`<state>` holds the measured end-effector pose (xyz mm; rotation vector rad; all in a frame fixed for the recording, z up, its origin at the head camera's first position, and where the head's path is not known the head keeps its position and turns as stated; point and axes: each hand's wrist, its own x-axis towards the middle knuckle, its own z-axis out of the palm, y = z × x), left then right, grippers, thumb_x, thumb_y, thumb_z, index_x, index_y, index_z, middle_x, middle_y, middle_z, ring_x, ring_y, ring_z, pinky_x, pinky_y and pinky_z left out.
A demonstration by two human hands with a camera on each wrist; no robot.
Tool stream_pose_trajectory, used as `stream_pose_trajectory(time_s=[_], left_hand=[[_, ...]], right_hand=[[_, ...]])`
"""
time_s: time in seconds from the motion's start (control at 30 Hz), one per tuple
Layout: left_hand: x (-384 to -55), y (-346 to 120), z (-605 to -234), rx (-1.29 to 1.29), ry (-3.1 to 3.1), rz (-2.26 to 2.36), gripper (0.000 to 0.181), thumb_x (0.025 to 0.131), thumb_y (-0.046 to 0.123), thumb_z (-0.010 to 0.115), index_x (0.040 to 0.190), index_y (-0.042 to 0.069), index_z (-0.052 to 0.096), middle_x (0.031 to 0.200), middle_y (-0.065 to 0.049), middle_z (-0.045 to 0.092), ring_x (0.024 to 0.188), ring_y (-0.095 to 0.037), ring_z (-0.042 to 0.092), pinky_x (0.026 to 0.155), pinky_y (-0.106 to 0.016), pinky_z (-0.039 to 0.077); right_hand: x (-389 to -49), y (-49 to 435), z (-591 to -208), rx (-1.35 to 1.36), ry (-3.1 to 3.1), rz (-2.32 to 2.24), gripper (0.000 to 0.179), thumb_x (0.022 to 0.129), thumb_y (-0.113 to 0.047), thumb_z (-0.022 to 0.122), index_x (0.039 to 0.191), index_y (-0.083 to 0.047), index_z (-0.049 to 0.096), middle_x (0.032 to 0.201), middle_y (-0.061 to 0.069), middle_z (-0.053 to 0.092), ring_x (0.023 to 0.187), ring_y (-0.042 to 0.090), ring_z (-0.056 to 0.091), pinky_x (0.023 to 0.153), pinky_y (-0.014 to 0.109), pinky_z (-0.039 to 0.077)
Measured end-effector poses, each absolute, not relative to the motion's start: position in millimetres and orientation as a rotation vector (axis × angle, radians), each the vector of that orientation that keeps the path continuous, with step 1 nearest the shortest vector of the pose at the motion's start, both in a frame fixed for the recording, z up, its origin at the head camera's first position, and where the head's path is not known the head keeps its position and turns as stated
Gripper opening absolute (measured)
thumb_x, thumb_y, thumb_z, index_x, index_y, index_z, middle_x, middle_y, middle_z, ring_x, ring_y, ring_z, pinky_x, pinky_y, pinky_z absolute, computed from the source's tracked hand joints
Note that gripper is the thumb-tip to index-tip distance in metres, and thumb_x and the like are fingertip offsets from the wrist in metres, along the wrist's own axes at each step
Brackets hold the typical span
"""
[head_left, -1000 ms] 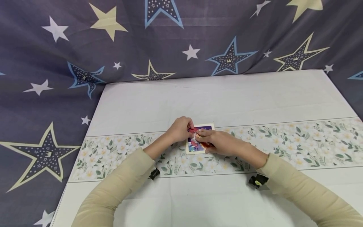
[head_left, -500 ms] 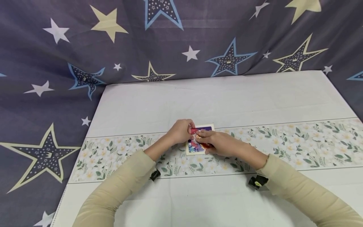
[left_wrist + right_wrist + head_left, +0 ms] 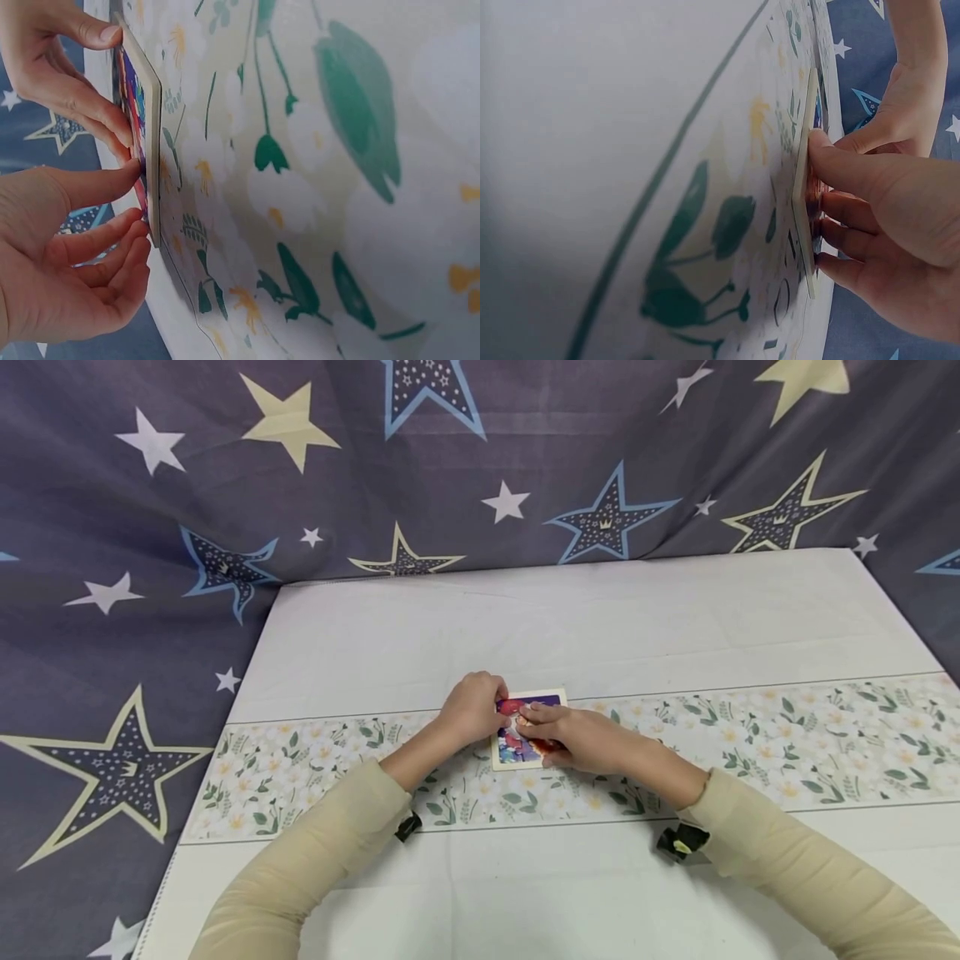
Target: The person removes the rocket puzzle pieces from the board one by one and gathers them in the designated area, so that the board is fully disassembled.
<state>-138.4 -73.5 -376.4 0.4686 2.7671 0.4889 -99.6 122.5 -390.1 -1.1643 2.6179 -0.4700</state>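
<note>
A small flat picture puzzle [image 3: 517, 755] with a cream border lies on the table; its face shows purple, red and blue. At its upper left, my left hand [image 3: 472, 706] pinches a red puzzle piece [image 3: 512, 707] between thumb and forefinger, low against the board. The left wrist view shows my left thumb on the board's face and the other left fingers [image 3: 112, 251] curled beside its edge. My right hand [image 3: 588, 739] rests on the puzzle's right side, fingertips pressing its face. In the right wrist view, the right thumb [image 3: 840, 166] touches the board's border. Both hands cover much of the picture.
The white table [image 3: 570, 885] has a floral band [image 3: 750, 743] across it, under the puzzle. Dark fabric [image 3: 450, 485] with stars hangs behind the table and along its sides. Black wrist devices [image 3: 682, 841] sit below both sleeves.
My left fingers have shifted slightly over the red part of the picture and now sit lower against it. My right hand and the board have stayed in place.
</note>
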Motion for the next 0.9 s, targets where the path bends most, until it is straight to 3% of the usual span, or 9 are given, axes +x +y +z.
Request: stream_pose_trajectory(time_s=[0.57, 0.9], left_hand=[[-142, -73, -374, 0.409, 2.726, 0.565, 0.028, 0.077, 0.017, 0.081, 0.097, 0.003, 0.067, 0.098, -0.010, 0.062, 0.089, -0.022, 0.057, 0.081, -0.034, 0.049], [-150, -80, -371, 0.432, 2.665, 0.690, 0.018, 0.078, 0.010, 0.076, 0.093, 0.001, 0.069, 0.084, -0.008, 0.066, 0.073, -0.017, 0.055, 0.066, -0.023, 0.044]], right_hand=[[-99, 123, -392, -1.157, 2.618, -0.455, 0.057, 0.087, -0.024, 0.070, 0.138, -0.010, 0.051, 0.149, 0.016, 0.043, 0.137, 0.032, 0.044, 0.097, 0.045, 0.050], [-99, 123, -391, -1.171, 2.620, -0.459, 0.057, 0.087, -0.023, 0.070, 0.138, -0.009, 0.051, 0.148, 0.017, 0.043, 0.136, 0.033, 0.044, 0.094, 0.043, 0.052]])
